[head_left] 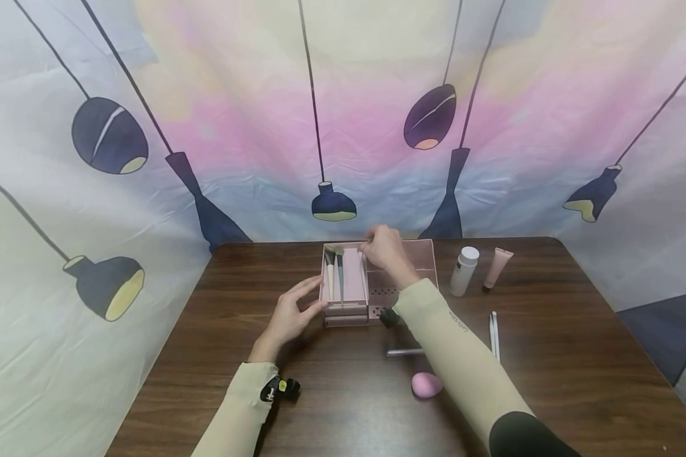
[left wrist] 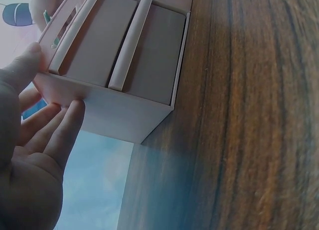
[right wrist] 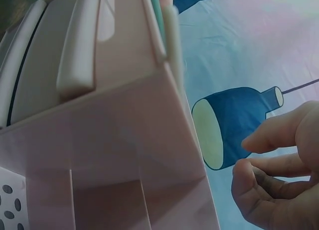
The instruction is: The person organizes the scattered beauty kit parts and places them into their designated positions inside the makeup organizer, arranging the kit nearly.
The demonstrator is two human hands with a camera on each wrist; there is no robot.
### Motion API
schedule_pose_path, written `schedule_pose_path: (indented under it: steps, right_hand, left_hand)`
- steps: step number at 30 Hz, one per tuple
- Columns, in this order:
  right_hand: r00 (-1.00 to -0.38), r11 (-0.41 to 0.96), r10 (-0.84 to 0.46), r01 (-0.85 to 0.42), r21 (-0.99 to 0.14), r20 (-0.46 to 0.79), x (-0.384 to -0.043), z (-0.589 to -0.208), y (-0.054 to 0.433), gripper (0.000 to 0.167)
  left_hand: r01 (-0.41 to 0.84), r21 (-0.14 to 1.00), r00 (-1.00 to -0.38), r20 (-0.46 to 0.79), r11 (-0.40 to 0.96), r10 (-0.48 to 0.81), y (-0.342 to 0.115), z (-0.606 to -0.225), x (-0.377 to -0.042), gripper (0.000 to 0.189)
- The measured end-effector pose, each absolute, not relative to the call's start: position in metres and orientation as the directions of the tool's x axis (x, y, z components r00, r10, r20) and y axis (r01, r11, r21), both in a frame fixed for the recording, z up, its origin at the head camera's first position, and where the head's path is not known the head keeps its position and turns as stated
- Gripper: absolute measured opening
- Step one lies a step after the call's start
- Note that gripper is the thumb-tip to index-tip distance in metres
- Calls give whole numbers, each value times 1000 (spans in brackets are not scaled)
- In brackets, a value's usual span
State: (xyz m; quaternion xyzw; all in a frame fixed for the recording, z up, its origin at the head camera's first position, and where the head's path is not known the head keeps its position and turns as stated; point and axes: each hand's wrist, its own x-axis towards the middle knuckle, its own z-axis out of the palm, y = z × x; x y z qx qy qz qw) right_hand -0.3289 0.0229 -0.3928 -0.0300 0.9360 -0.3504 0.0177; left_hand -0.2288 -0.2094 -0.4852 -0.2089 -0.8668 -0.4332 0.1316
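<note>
Box [head_left: 352, 284], pale pink and straight-sided, with two front drawers [left wrist: 154, 51] and dotted holes [head_left: 385, 292], sits at twelve o'clock on the table [head_left: 234, 317]. Left hand [head_left: 288, 317] at its nine touches it, thumb and fingers wide; right hand [head_left: 385, 246] above twelve, narrow empty gap. Brushes [head_left: 330, 274] inside, toward ten.

Right grip [right wrist: 299, 165] beside pink organizer [right wrist: 109, 125]
</note>
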Motion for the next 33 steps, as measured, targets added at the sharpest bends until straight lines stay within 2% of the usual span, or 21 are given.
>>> schedule_pose_path:
  steps: [11,18,33]
  right_hand:
    - [-996,738,-77,-88,-669,46,-325,-391,31,32]
    - [-995,716,-86,-89,-693,39,-321,-389,38,37]
    - [-986,715,-108,-168,-679,129,-307,-383,56,37]
  left_hand:
    - [492,688,-869,424,534,254,-208,-485,-229,53]
    - [489,694,-871,426,529,246,-209,-486,-229,53]
    - [500,686,-863,440,528,246,-210,-488,-231,53]
